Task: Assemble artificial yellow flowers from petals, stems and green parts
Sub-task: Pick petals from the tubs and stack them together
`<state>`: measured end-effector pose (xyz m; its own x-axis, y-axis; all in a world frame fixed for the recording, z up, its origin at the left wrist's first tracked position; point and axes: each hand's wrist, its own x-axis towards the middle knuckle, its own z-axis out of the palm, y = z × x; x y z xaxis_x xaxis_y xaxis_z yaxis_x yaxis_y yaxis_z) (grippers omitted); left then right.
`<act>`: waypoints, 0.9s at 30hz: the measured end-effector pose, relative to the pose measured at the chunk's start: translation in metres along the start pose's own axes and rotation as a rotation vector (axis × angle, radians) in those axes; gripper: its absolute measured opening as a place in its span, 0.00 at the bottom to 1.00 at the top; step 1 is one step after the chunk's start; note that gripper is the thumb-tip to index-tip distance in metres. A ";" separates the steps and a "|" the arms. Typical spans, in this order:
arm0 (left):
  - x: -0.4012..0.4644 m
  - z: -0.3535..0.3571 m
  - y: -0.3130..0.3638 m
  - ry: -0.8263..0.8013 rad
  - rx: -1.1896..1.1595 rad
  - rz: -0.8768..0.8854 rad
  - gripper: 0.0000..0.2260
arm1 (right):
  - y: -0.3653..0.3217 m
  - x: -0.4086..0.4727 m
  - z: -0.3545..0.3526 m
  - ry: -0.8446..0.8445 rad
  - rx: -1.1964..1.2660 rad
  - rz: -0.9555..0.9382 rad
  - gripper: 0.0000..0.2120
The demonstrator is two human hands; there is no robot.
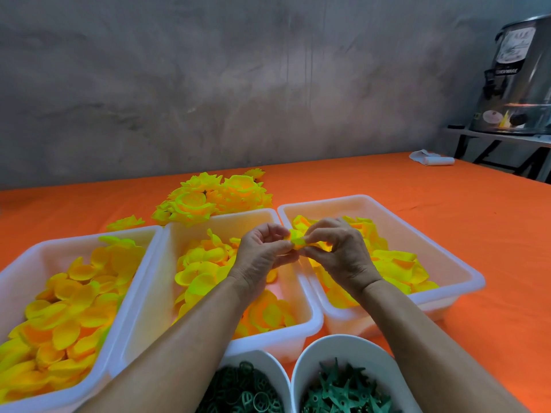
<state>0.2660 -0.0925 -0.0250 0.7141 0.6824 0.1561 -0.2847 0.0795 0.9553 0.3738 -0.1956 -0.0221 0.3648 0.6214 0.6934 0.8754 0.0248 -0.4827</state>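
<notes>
A small yellow petal piece (296, 239) is pinched between both my hands above the gap between the middle and right tubs. My left hand (264, 253) grips its left side with curled fingers. My right hand (335, 248) pinches its right side with thumb and fingertips. Three white tubs hold loose yellow petals: left tub (18, 272), middle tub (310, 296), right tub (417, 231). A pile of finished yellow flowers (214, 196) lies behind the tubs. Two white bowls at the front hold green rings (241, 389) and green star-shaped parts (343, 389).
An orange cloth (462, 204) covers the table. A white roll (432, 159) lies at its far right edge. A steel urn (518, 81) stands on a side stand at the right. A grey wall rises behind the table.
</notes>
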 end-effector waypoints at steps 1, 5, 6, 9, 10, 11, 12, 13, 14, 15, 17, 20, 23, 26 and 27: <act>0.000 0.000 0.000 0.006 0.010 -0.001 0.09 | 0.000 0.001 0.001 0.012 0.051 0.042 0.05; 0.001 0.002 0.001 0.016 0.008 -0.018 0.14 | 0.001 0.001 0.000 0.100 0.113 0.172 0.02; 0.001 0.002 0.001 0.011 0.002 -0.019 0.15 | 0.001 0.001 -0.001 0.102 0.099 0.192 0.02; 0.000 0.002 0.000 -0.034 0.015 -0.005 0.16 | 0.001 0.002 -0.001 0.108 0.053 0.222 0.13; -0.001 0.003 0.000 -0.049 0.015 -0.001 0.16 | 0.000 0.002 -0.002 0.114 0.050 0.237 0.14; -0.001 0.004 0.000 -0.060 0.011 0.001 0.17 | 0.001 0.002 -0.002 0.121 0.056 0.260 0.13; -0.001 0.004 0.000 -0.067 0.005 0.002 0.17 | 0.003 0.003 -0.003 0.131 0.075 0.288 0.11; -0.001 0.004 0.000 -0.068 0.001 0.002 0.16 | 0.004 0.004 -0.004 0.147 0.113 0.323 0.10; -0.002 0.004 0.001 -0.068 -0.002 0.001 0.15 | 0.006 0.004 -0.005 0.166 0.158 0.359 0.09; -0.002 0.003 0.001 -0.071 -0.003 0.002 0.14 | 0.009 0.005 -0.005 0.178 0.193 0.389 0.08; -0.003 0.003 0.001 -0.088 0.006 0.009 0.09 | 0.011 0.006 -0.005 0.164 0.211 0.406 0.08; -0.004 0.002 0.001 -0.095 0.012 0.012 0.04 | 0.009 0.006 -0.002 0.114 0.195 0.392 0.09; -0.004 0.003 0.001 -0.107 0.012 0.009 0.04 | 0.002 0.003 -0.004 0.082 0.232 0.362 0.07; -0.004 0.004 0.002 -0.124 0.011 0.010 0.02 | -0.003 0.001 -0.005 0.046 0.321 0.337 0.08; -0.004 0.004 0.002 -0.121 0.003 0.007 0.03 | -0.003 0.001 -0.005 0.057 0.339 0.341 0.06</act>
<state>0.2652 -0.0981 -0.0225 0.7844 0.5899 0.1914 -0.2877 0.0729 0.9549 0.3732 -0.1988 -0.0175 0.6380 0.5951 0.4887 0.5535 0.0869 -0.8283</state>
